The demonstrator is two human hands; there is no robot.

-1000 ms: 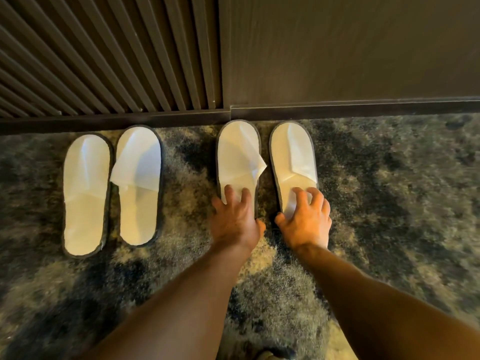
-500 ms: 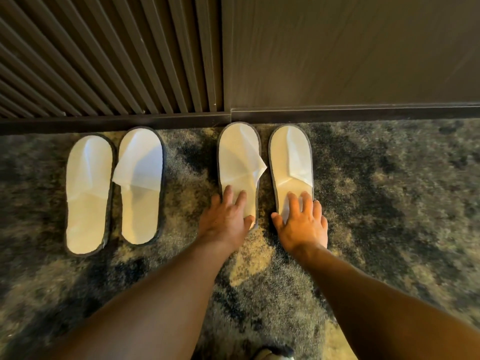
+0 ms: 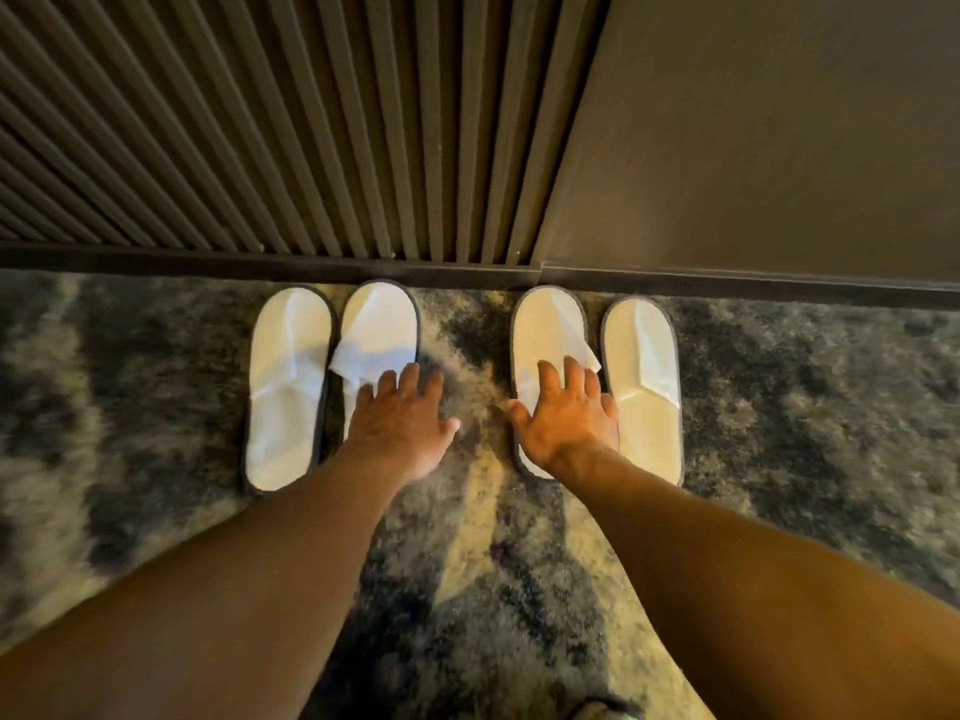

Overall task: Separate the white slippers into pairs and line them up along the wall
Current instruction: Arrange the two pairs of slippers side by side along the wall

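Four white slippers with dark trim lie on the carpet with their toes at the wall, in two pairs with a gap between them. The left pair is a flat slipper [image 3: 288,387] and a slipper with a raised, creased upper [image 3: 382,330]. My left hand [image 3: 400,423] is spread over the heel half of that second slipper, fingers apart. The right pair is a slipper with a folded upper [image 3: 545,330] and a flat one [image 3: 644,392]. On the slipper with the folded upper my right hand [image 3: 566,413] lies flat with its fingers spread. Neither hand grips anything.
A dark skirting board [image 3: 156,259] runs along the foot of the wall. Above it are vertical slats [image 3: 260,122] on the left and a plain panel [image 3: 753,122] on the right. The mottled grey carpet [image 3: 805,407] stretches to both sides of the slippers.
Both hands have shifted left: the left from the right pair's left slipper to the left pair's right slipper, the right from the outer right slipper to its neighbour. The view also moved.
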